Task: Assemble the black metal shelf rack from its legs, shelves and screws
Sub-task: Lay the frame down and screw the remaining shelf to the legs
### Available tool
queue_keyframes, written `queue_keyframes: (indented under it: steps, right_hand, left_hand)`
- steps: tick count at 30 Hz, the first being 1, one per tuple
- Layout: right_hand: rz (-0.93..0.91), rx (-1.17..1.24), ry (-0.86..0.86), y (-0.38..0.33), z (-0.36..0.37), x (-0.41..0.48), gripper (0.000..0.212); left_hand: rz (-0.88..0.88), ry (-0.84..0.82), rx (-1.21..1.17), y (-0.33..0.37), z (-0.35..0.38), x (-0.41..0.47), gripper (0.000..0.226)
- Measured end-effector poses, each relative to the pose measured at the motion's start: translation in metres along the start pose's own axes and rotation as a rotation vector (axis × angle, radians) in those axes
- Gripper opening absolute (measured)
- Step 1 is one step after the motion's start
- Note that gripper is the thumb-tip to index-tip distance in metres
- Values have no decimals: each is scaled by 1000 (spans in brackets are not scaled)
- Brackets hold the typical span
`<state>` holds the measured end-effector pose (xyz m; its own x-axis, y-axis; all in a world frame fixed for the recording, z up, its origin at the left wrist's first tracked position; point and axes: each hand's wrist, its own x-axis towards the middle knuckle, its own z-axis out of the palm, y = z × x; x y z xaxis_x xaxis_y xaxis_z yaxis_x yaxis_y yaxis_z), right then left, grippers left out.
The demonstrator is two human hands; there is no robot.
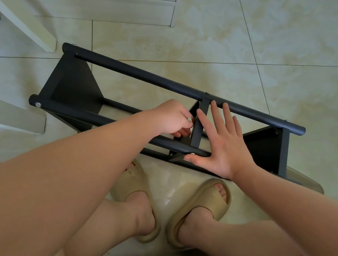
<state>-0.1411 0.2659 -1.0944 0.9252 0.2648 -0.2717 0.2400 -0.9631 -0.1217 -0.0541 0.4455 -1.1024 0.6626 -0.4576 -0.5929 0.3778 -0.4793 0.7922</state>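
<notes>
**Black metal rack [70, 82] on its side, mid shelf going in**

Rack lies on the tile floor [237, 35] just ahead of my slippers [202, 204], legs running L to R, w/ a shelf already at each end. The middle shelf [196, 128] sits btw the near leg [178, 146] and far leg [147, 72], and it looks skewed, not square to them.

My left hand [172, 118] has its grip curled and pinching at that shelf's edge. Whether a screw is also in there I can't tell, as the fingers hide it. My right hand [223, 149] is flat w/ fingers spread. The thumb rests on the near leg by a screw head [192, 153], and the fingertips reach toward the far leg.

Risks, as I judge them:
- If the shelf stays crooked, the holes won't line up, so a screw could go in crooked or strip.
- The round legs could roll or slide on the smooth tile if my flat palm pushes sideways.
- Any small part I drop would prob skitter off under the furniture.
- My L fingers sit in the gap by the shelf and leg, so a sudden shift could nip them.
</notes>
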Motion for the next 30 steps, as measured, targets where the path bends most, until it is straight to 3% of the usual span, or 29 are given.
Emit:
queue_keyframes:
  steps: [6,12,24,30]
  right_hand:
    - [5,-9,-5,0,-1,1,113]
    - [2,-2,0,0,-1,2,113]
    - [1,-9,-3,0,-1,3,114]
    - [-2,-4,2,0,-1,3,113]
  left_hand:
    - [60,-5,-22,-6,-5,3,11]
    - [72,-2,3,-6,-5,2,18]
    - [31,-15,-19,-5,-6,3,15]
    - [-82,-48,-175,-3,-7,3,7]
